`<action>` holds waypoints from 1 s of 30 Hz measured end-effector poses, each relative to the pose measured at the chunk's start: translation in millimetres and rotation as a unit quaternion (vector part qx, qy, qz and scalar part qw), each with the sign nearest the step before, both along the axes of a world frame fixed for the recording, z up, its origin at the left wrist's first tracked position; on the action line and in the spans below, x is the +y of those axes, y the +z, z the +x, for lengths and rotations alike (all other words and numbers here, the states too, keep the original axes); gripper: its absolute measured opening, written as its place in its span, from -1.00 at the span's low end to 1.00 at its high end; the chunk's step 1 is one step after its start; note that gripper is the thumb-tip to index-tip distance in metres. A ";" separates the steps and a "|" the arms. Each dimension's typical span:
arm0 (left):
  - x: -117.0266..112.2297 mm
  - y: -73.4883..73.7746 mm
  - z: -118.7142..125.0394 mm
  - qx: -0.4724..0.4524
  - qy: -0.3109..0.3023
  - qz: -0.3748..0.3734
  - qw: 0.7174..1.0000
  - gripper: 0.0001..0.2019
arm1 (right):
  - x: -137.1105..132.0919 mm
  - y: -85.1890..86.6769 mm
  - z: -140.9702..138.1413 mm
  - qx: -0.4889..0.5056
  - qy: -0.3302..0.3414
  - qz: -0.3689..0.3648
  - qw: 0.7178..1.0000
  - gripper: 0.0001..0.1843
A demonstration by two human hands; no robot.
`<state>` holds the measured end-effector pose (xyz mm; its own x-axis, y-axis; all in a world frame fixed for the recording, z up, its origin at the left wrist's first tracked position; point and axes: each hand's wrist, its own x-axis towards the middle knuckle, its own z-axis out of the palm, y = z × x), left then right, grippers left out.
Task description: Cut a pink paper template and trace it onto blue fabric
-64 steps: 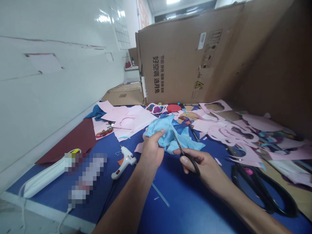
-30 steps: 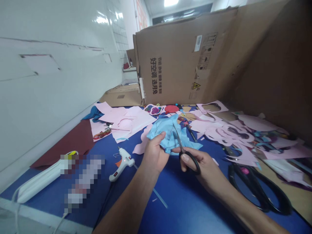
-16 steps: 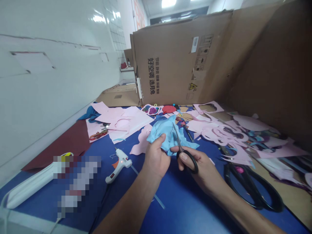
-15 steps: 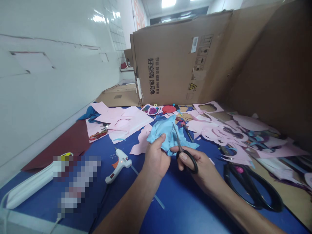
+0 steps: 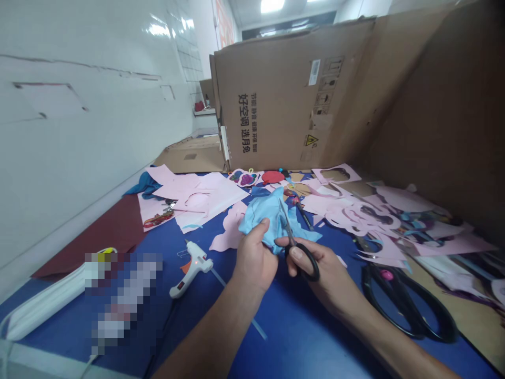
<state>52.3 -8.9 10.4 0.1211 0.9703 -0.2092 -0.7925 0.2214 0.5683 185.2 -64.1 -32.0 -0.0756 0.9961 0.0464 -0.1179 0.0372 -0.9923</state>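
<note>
My left hand (image 5: 256, 252) is closed on a crumpled piece of light blue fabric (image 5: 262, 208), its thumb pressed on top. My right hand (image 5: 315, 263) grips small black-handled scissors (image 5: 307, 263), whose blades lie against the right part of the fabric and point away from me. Whether the blades have cloth between them I cannot tell. Beyond the left hand a pink wavy-edged cutout (image 5: 231, 226) lies on the blue table (image 5: 292, 337). Just past the fabric is a dark pen-like tool (image 5: 303, 213).
A white glue gun (image 5: 192, 268) with a glue stick lies left of my hands. Large black-handled scissors (image 5: 408, 302) rest at the right. Pink sheets (image 5: 209, 197) and cut scraps (image 5: 355, 210) cover the far side. A big cardboard box (image 5: 292, 100) stands behind.
My left hand and the fabric have shifted very slightly to the right. The scissors stay at the fabric, nearly still.
</note>
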 end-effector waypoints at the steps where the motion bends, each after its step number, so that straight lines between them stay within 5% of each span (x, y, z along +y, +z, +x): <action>1: -0.1 -0.3 0.0 0.002 -0.001 0.000 1.000 -0.64 | -0.1 0.2 -0.3 0.002 0.000 0.000 1.000 -0.28; 14: -1.6 5.4 -0.7 -0.010 -0.004 -0.017 1.000 -0.67 | -0.3 3.5 0.4 -0.020 -0.010 0.004 1.000 -0.27; 30: 7.2 -2.2 -8.9 0.022 0.001 0.058 0.998 -0.58 | -0.8 16.7 -1.7 -0.086 -0.004 0.003 0.996 -0.26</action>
<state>43.4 -1.6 8.2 0.1133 0.9884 -0.1014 -0.7665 0.1518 0.6240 183.5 -64.9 -15.2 -0.0740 0.9965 0.0388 0.0544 0.0429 -0.9976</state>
